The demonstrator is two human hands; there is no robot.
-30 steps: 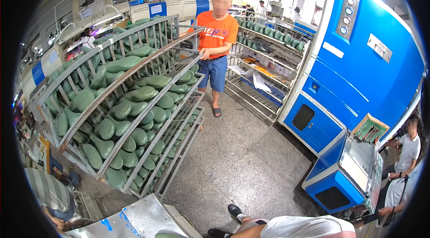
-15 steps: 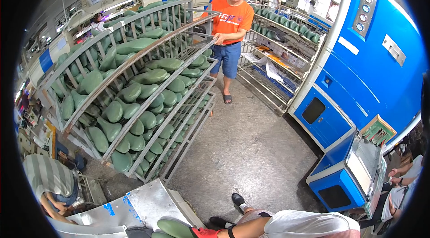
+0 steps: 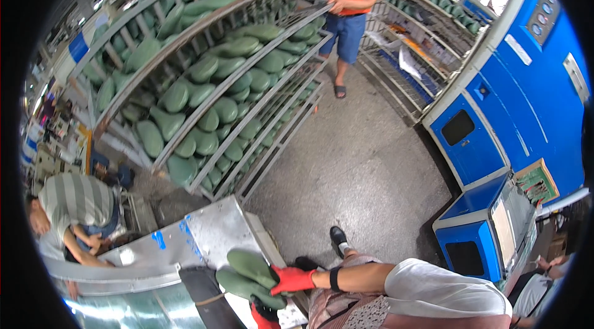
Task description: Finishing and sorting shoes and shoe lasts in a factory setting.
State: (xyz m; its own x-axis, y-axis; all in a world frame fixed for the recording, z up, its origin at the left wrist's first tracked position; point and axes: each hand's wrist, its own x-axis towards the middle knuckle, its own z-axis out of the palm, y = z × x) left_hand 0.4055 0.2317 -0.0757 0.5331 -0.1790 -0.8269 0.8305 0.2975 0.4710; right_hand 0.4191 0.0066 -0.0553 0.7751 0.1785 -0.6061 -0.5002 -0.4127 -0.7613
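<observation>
Now fully in view | green lasts (image 3: 250, 276) | long axes left-right | gloved hands (image 3: 292, 279) gripping

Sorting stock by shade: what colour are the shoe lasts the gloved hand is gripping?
Dull green, matching those on the rack; the shoe lasts in the red-gloved right hand show best in the head view.

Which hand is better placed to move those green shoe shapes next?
Probably the right hand: its red glove grips the green shoe shapes above the metal table. The left hand shows only as a red sliver at the lower edge, under the pile.
</observation>
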